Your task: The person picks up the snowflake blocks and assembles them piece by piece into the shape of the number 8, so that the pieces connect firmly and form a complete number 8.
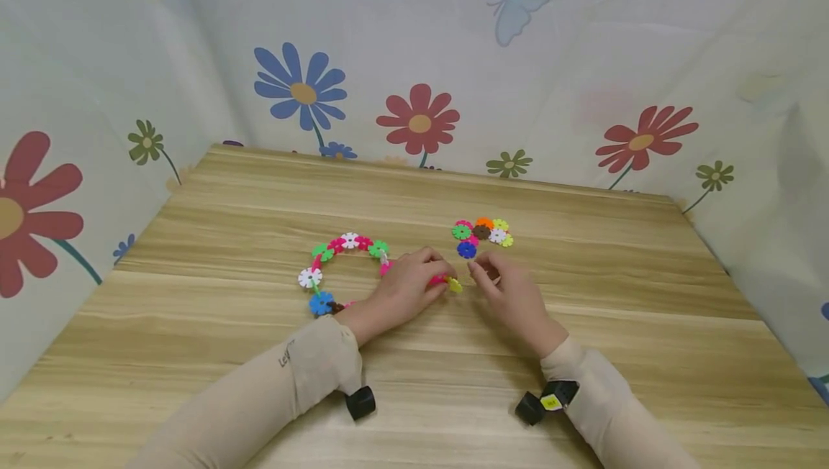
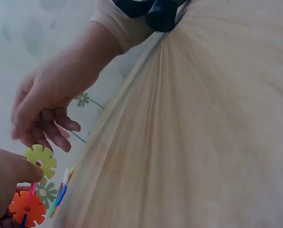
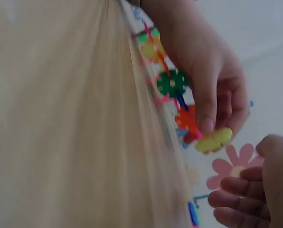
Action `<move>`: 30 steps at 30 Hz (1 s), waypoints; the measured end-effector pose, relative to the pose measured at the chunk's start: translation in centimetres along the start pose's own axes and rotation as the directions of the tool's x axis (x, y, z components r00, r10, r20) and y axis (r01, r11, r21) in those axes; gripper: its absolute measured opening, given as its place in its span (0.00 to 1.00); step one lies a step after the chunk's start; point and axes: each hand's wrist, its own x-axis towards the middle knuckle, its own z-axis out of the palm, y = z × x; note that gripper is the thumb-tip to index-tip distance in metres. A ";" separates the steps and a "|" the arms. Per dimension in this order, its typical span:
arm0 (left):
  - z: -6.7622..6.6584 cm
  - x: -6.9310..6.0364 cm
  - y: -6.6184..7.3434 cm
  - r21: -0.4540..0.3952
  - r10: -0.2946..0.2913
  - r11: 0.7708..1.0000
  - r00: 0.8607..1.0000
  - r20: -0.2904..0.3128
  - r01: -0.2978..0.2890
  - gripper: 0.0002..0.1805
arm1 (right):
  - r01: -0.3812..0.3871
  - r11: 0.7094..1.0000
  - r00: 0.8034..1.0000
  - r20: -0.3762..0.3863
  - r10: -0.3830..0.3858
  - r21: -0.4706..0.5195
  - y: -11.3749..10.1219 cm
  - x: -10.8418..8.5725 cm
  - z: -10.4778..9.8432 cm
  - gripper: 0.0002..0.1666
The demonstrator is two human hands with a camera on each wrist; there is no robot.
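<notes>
A curved chain of colourful notched plastic flower discs [image 1: 310,278] lies on the table, partly hidden behind my left hand [image 1: 414,282]. That hand pinches the chain's end between thumb and fingers, with a yellow flower disc [image 3: 214,140] at the tip. Joined just behind it is an orange flower disc [image 2: 27,209]. My right hand [image 1: 514,300] is a short way to the right, fingers loosely bent with nothing seen between them. Its fingertips are near a blue flower disc [image 1: 466,249] at the front of a small pile of loose discs.
The loose pile holds several discs, among them a brown disc [image 1: 481,232] and a green disc [image 1: 461,232]. Under everything is a wood-grain table [image 1: 583,239]. A flower-printed cloth [image 1: 550,95] stands behind its far edge and at both sides.
</notes>
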 end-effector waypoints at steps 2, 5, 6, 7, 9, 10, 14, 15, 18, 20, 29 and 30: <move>0.0 0.0 0.0 0.001 -0.003 1.000 1.000 -0.001 0.003 0.09 | -0.024 0.999 0.999 0.027 0.024 -0.033 0.5 0.9 -0.3 0.10; 0.0 0.0 -0.1 0.003 -0.010 1.000 1.000 0.002 0.010 0.08 | -0.065 0.993 0.993 0.095 0.074 -0.097 1.2 2.5 -0.4 0.11; 0.0 0.0 -0.1 -0.002 -0.014 1.000 1.000 0.003 0.014 0.08 | -0.075 0.991 0.989 0.122 0.089 -0.114 1.5 3.0 -0.3 0.12; 0.0 0.0 0.0 -0.005 -0.016 1.000 1.000 0.003 0.016 0.08 | -0.085 0.988 0.984 0.145 0.104 -0.129 1.8 3.5 -0.3 0.13; 0.0 -0.1 0.0 -0.011 -0.018 1.000 1.000 0.005 0.018 0.07 | -0.118 0.982 0.971 0.188 0.145 -0.148 2.2 4.3 -0.2 0.16; 0.0 -0.1 0.0 -0.015 -0.017 1.000 1.000 0.005 0.017 0.07 | -0.131 0.980 0.965 0.206 0.161 -0.152 2.3 4.6 -0.1 0.17; 0.0 -0.1 0.1 -0.010 -0.007 1.000 1.000 -0.002 0.007 0.07 | -0.158 0.971 0.948 0.246 0.199 -0.177 2.8 5.8 0.2 0.20; 0.1 -0.1 0.1 -0.008 -0.006 1.000 1.000 -0.003 0.006 0.06 | -0.157 0.970 0.946 0.255 0.202 -0.187 2.8 6.0 0.3 0.20; 0.1 -0.1 0.0 -0.002 0.000 1.000 1.000 -0.006 0.000 0.06 | -0.149 0.967 0.939 0.275 0.204 -0.208 2.7 6.6 0.5 0.19; 0.1 -0.1 0.0 0.001 0.003 1.000 1.000 -0.006 -0.003 0.06 | -0.156 0.965 0.934 0.286 0.214 -0.212 2.7 6.8 0.5 0.19; 0.0 -0.1 0.0 0.006 -0.001 1.000 1.000 -0.020 0.001 0.06 | -0.177 0.973 0.937 0.278 0.214 -0.150 2.8 7.3 0.7 0.20; 0.1 -0.1 -0.1 0.005 -0.003 1.000 1.000 -0.021 0.003 0.06 | -0.176 0.974 0.938 0.275 0.209 -0.141 2.9 7.3 0.7 0.20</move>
